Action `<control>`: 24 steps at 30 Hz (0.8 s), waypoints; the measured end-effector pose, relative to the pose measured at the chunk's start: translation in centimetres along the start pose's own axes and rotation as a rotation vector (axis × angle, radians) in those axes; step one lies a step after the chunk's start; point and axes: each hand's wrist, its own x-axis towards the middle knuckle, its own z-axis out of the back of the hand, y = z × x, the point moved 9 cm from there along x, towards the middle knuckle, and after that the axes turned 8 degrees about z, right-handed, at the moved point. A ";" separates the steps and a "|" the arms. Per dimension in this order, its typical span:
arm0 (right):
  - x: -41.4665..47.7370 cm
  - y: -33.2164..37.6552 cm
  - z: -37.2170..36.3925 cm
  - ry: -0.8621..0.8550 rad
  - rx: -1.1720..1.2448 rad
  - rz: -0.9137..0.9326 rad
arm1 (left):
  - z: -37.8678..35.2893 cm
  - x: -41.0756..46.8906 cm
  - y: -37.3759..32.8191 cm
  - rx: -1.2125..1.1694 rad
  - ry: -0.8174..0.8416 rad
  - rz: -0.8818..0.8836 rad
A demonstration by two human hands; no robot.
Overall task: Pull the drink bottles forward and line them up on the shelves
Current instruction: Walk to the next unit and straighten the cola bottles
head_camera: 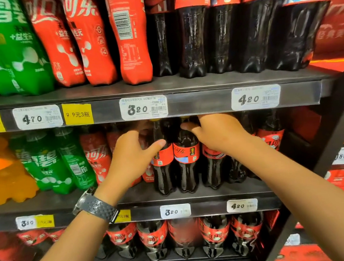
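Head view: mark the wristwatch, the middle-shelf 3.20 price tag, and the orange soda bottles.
wristwatch (95, 205), head view, on the grey strap.
3.20 price tag (175, 211), head view, centre of the white tag.
orange soda bottles (3, 179), head view, on the orange body.

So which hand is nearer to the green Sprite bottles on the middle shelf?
Left. The left hand reaches in at the cola bottles just right of the red-sleeved bottles that adjoin the green Sprite bottles. The right hand is farther right, among the cola bottles.
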 end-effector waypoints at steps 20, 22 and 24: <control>-10.5 -1.7 -11.5 -0.045 -0.120 -0.404 | -9.5 -8.1 8.2 -0.287 0.009 0.180; -10.6 -1.5 -11.3 -0.063 -0.147 -0.380 | -9.5 -8.1 8.4 -0.288 0.023 0.147; -11.0 -1.2 -11.0 -0.087 -0.200 -0.354 | -9.5 -8.0 8.7 -0.294 0.038 0.114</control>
